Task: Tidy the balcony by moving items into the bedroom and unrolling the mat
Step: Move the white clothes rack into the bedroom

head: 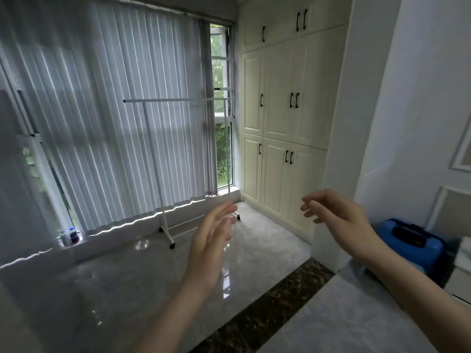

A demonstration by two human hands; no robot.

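A white clothes rack on small black wheels stands on the balcony floor in front of the vertical blinds. My left hand is raised in mid-air, fingers apart, holding nothing, well short of the rack's right upright. My right hand hovers at the same height near the wall corner, fingers loosely curled and empty. No mat is in view.
Cream cupboards fill the balcony's right wall. A dark marble threshold strip crosses the glossy grey floor. A blue suitcase stands behind the white wall corner at right. Small bottles sit on the window ledge at left.
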